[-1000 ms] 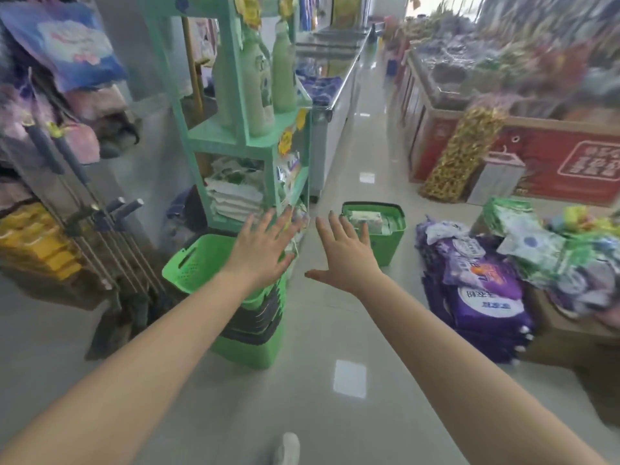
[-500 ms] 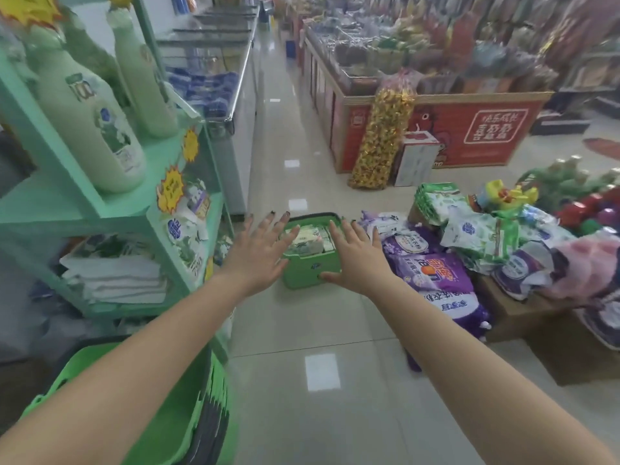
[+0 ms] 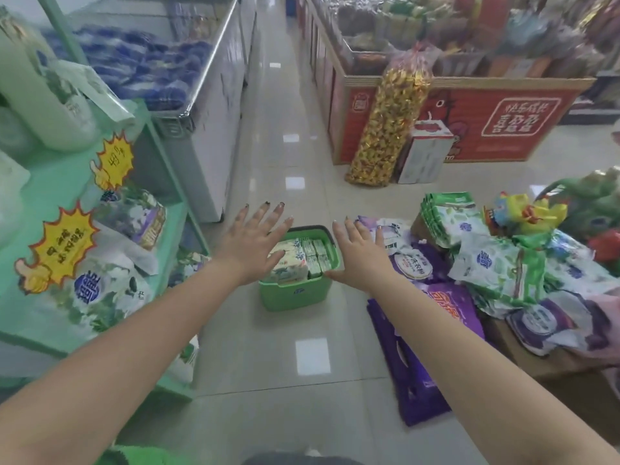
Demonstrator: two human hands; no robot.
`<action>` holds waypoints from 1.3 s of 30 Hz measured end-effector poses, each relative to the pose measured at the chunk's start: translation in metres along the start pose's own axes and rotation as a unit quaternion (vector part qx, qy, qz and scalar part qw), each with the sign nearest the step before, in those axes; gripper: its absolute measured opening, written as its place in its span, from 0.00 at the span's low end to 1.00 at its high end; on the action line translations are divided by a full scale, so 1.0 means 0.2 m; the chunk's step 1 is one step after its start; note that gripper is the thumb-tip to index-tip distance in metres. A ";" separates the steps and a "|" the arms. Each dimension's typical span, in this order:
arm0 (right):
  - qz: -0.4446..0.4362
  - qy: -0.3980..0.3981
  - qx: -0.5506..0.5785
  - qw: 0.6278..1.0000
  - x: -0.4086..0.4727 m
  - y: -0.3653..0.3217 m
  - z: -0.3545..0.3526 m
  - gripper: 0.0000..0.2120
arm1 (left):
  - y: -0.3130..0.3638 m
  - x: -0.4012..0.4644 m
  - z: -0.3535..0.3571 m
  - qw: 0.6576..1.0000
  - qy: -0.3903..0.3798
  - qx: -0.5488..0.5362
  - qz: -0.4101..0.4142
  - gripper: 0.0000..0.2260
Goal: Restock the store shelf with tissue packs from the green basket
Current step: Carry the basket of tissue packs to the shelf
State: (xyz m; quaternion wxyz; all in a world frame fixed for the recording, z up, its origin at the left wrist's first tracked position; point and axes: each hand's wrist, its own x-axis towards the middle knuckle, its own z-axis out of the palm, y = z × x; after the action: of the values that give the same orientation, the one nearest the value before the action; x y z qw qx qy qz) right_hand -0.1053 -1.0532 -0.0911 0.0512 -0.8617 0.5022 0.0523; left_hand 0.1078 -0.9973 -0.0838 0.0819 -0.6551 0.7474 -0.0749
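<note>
Small shop aisle: mint-green shelf (image 3: 157, 209) with yellow starburst price tags (image 3: 58, 246), glass-topped chest freezer (image 3: 214, 95), red promotional bin (image 3: 469, 122) heaped with packaged goods.

A basket (image 3: 295, 293) holding tissue packs (image 3: 297, 258) sits on the aisle floor (image 3: 268, 380), a shelf (image 3: 84, 182) to its left, piled bags (image 3: 496, 263) to its right, a freezer (image 3: 214, 105) behind the shelf.
</note>
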 end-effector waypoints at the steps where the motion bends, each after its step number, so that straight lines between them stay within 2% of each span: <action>1: -0.003 -0.005 0.004 1.000 0.08 0.02 0.00 0.48 | -0.01 0.09 0.01 1.000 -0.002 -0.006 0.001 0.28; 21: 0.011 -0.043 0.043 0.998 1.69 0.49 -0.06 0.47 | -0.47 1.72 0.21 0.997 -0.025 0.008 0.079 0.28; 31: -0.046 -0.119 0.039 0.991 2.26 0.72 0.07 0.46 | -0.55 2.22 0.42 0.995 -0.096 -0.006 0.023 0.29; 39: -0.098 -0.202 0.041 0.974 2.52 0.77 0.39 0.47 | -0.48 2.41 0.68 0.982 -0.149 -0.094 -0.063 0.30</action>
State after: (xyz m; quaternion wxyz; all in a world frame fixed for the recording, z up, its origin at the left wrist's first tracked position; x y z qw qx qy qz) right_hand 0.0052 -1.5517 -0.2454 0.1918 -0.8754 0.3966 0.1991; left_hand 0.1690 -1.4880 -0.2072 0.1252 -0.7092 0.6880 0.0892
